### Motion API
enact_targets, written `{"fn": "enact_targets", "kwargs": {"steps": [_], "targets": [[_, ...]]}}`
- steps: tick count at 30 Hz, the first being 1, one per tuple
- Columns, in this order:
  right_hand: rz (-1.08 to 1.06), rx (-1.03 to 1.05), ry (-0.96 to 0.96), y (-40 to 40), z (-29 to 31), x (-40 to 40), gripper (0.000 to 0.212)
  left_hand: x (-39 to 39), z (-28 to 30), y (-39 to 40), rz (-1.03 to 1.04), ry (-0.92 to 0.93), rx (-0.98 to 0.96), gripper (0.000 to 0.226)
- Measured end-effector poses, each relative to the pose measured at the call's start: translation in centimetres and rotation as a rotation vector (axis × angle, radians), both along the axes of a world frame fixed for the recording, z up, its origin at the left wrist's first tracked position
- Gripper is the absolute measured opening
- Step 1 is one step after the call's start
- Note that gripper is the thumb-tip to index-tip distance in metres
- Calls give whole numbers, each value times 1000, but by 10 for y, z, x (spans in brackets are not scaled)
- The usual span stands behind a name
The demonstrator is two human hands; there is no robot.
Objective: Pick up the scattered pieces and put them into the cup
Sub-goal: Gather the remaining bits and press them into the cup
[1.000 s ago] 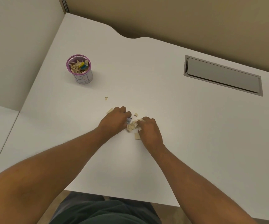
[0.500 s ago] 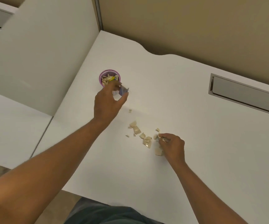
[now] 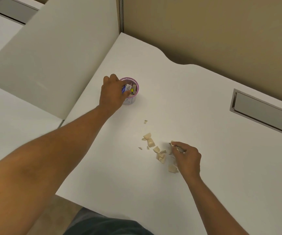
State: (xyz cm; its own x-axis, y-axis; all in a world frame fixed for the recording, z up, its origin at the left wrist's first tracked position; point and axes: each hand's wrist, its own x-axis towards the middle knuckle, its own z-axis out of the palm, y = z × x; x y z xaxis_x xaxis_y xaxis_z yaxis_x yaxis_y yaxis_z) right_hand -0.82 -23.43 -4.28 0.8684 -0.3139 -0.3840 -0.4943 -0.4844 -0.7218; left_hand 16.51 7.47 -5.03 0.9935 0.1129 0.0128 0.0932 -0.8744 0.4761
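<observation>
A small cup with a purple rim (image 3: 135, 83) stands on the white table (image 3: 204, 167), filled with beige pieces and a yellow one. My left hand (image 3: 112, 93) is over the cup's near-left side, its fingers closed on a blue-and-white piece (image 3: 126, 88) at the cup's mouth. Several beige scattered pieces (image 3: 155, 148) lie in the middle of the table. My right hand (image 3: 186, 156) rests beside them on their right, fingertips pinching a beige piece (image 3: 172, 142). One tiny piece (image 3: 145, 121) lies apart, toward the cup.
A metal cable hatch (image 3: 262, 114) is set into the table at the right. A white divider panel (image 3: 52, 61) rises along the table's left side, with another desk (image 3: 10, 126) beyond it. The table's front edge is close to my body.
My left hand carried the blue-and-white piece from the pile up to the cup's mouth. My right hand stayed at the pile, pinching a beige piece. The view shifted left.
</observation>
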Motion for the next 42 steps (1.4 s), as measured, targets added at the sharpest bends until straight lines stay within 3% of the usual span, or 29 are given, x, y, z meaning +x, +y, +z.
{"fn": "enact_targets", "kwargs": {"steps": [4, 8, 11, 13, 17, 21, 31, 37, 42], "targets": [[65, 74, -126, 32, 33, 35, 13, 0, -1, 2, 22, 28, -188, 43], [238, 90, -281, 81, 64, 90, 12, -22, 5, 9, 103, -172, -325, 33], [444, -8, -360, 117, 73, 133, 15, -59, 5, 4, 99, -275, -278, 20], [580, -121, -347, 139, 71, 158, 18, -87, -5, -2, -22, -280, -185, 22], [842, -416, -301, 173, 57, 194, 21, -135, -41, -11, -360, -5, 17, 33], [1045, -581, -233, 189, 41, 211, 19, -158, -63, -14, -460, 96, 97, 45], [1161, -582, -212, 191, 35, 218, 21, -151, -60, -6, -491, 59, 125, 42], [1010, -438, -88, 175, 70, 221, 27, -154, -56, -11, -483, 163, 147, 48], [824, -371, -136, 119, 90, 201, 34, -146, -44, -19, -433, 188, 72, 37]]}}
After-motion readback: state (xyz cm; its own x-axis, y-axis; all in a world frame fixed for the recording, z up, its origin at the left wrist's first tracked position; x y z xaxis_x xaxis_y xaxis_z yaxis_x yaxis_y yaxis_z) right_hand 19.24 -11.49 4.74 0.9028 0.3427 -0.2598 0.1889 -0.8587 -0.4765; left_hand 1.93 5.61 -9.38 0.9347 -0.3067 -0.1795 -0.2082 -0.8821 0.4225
